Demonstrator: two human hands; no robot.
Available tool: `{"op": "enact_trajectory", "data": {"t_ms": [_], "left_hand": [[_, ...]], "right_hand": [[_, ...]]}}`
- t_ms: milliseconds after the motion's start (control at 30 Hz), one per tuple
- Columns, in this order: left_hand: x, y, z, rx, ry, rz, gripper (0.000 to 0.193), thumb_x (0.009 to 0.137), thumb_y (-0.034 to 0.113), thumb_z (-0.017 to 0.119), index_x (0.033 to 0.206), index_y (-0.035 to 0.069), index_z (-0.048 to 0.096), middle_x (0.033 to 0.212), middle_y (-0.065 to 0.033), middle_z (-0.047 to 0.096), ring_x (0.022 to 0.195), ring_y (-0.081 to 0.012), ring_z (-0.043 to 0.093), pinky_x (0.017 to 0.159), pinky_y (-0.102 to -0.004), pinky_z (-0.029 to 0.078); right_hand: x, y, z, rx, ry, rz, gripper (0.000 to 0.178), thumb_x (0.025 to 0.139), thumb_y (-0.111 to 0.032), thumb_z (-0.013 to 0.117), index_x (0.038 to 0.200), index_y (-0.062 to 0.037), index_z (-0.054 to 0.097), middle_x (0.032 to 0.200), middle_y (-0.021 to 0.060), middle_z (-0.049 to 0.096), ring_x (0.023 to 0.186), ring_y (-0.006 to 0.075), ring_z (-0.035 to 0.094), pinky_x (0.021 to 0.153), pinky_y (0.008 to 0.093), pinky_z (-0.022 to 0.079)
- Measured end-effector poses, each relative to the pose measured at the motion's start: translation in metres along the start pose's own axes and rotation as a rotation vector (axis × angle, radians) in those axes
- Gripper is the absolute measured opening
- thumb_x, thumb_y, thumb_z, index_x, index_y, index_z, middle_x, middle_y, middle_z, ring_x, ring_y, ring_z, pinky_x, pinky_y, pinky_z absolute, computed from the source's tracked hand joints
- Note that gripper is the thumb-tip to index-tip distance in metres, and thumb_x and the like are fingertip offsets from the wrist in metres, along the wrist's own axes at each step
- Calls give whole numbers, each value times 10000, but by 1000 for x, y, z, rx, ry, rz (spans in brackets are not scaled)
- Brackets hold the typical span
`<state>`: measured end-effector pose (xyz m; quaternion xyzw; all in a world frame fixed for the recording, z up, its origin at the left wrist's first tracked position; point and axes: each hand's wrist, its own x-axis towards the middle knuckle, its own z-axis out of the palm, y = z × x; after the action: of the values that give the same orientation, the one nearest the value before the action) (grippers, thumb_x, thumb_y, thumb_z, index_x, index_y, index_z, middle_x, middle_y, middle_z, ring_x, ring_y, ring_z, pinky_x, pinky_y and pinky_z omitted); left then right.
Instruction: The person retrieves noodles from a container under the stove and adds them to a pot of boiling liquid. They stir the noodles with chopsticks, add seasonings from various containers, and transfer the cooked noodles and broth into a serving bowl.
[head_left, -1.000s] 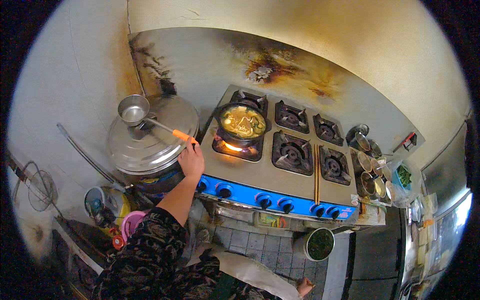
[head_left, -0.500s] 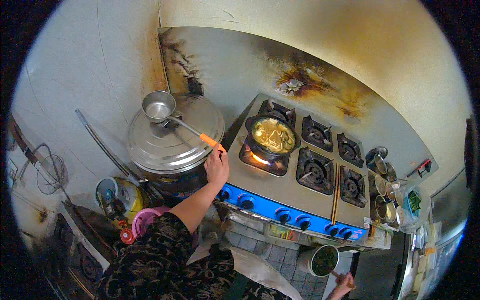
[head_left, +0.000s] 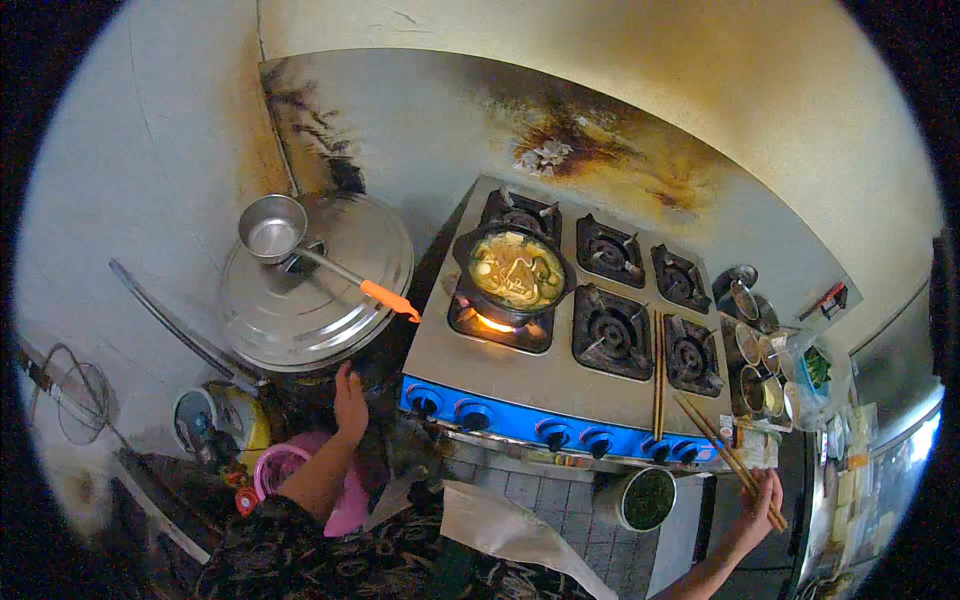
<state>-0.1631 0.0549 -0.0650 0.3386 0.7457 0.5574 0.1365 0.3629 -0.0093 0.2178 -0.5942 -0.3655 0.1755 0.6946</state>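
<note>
My right hand [head_left: 765, 502] grips a pair of wooden chopsticks [head_left: 728, 449], their tips pointing up-left over the stove's front right corner. My left hand [head_left: 349, 402] holds nothing, its fingers stretched up beside the big pot below the lid's rim. On the round metal lid [head_left: 340, 330] rests a ladle [head_left: 272, 229] with an orange handle, which no hand touches. A black pot [head_left: 512, 312] of noodle soup [head_left: 516, 272] stands over a lit flame on the front left burner. Below the stove front is a white bucket [head_left: 620, 505] of dark green leaves.
Another pair of chopsticks [head_left: 659, 375] lies on the stove [head_left: 540, 395] between two burners. Several metal containers [head_left: 747, 343] and a bag of greens [head_left: 817, 368] stand to its right. A pink tub [head_left: 350, 510] sits beneath my left forearm.
My left hand has let go of the ladle's orange handle and dropped toward me. My right hand has risen from the bucket toward the stove's right corner, with the chopsticks now plainly in view.
</note>
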Motion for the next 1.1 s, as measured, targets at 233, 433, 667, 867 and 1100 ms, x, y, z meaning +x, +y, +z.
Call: {"op": "enact_trajectory", "data": {"t_ms": [233, 433, 667, 867, 1100], "left_hand": [[-52, -114, -27, 535, -703, 113, 329, 826, 219, 413, 1111, 56, 421, 1020, -198, 516, 882, -309, 532, 727, -403, 427], [-46, -155, -24, 536, -1115, -172, 278, 809, 240, 409, 1031, 107, 511, 1022, -127, 537, 930, -253, 520, 749, -352, 442], [-18, -187, -30, 393, -1089, -322, 249, 817, 268, 415, 939, 109, 562, 935, -96, 566, 879, -210, 533, 752, -330, 427], [-4, -262, -28, 548, -913, 145, 229, 784, 255, 464, 877, 75, 570, 882, -121, 573, 865, -235, 532, 748, -339, 427], [-2, -237, -23, 983, -1086, 841, 224, 707, 141, 493, 902, 60, 567, 983, -161, 536, 905, -333, 508, 776, -397, 421]], "right_hand": [[4, -13, 73, 42, -242, -59, 288, 808, -213, 527, 1019, -20, 501, 956, 100, 556, 843, 149, 522, 685, 239, 400], [-6, -26, 146, 8, -368, -90, 251, 793, -164, 536, 989, -8, 527, 932, 104, 569, 830, 154, 540, 668, 230, 420], [-20, -24, 215, 29, -442, -53, 187, 769, -60, 518, 915, 37, 583, 887, 131, 592, 754, 182, 572, 666, 285, 473], [-24, 2, 253, -11, -564, 47, 207, 787, -91, 522, 941, 36, 578, 901, 131, 593, 767, 183, 575, 677, 287, 479], [-19, 69, 278, 355, -446, 301, 382, 821, -173, 523, 1126, 31, 416, 971, 181, 552, 848, 194, 555, 674, 266, 474]]}}
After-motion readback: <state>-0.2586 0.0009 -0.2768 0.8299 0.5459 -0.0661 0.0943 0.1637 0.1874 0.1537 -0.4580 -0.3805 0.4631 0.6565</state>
